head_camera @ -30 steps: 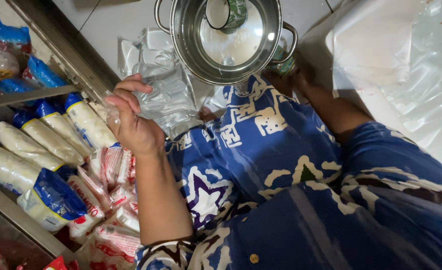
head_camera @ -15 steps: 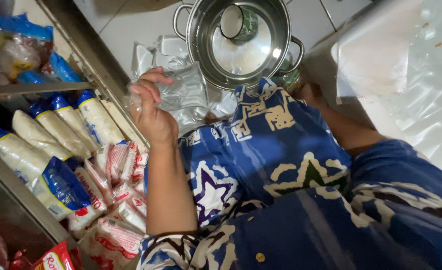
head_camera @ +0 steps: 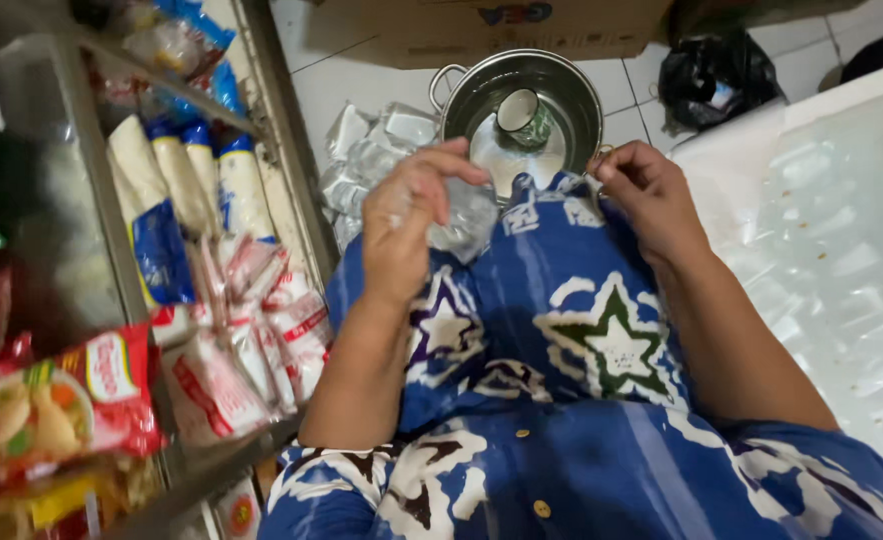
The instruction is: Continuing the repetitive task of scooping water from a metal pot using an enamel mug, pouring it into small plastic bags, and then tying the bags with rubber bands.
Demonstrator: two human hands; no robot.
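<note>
Left hand (head_camera: 406,225) pinches a clear plastic bag (head_camera: 461,215) over the blue patterned lap.

Just beyond the grip stands a steel pot (head_camera: 481,95) holding a cup (head_camera: 521,115); right hand (head_camera: 651,195) rests loosely curled, empty, beside its rim. Left of the grip, red-and-white packets (head_camera: 261,320) and blue-capped white packs (head_camera: 191,175) fill a shelf.

At your twelve o'clock, the white tiled floor (head_camera: 361,85) carries a steel pot (head_camera: 481,95) with a heap of clear plastic bags (head_camera: 376,150) touching it at its nine o'clock. A cardboard box (head_camera: 481,25) stands beyond the pot, and a black plastic bag (head_camera: 711,75) lies at your one o'clock. At your nine o'clock, the glass shelf (head_camera: 211,460) holds blue-capped white packets (head_camera: 186,175) and red-and-white sachets (head_camera: 261,330).
</note>
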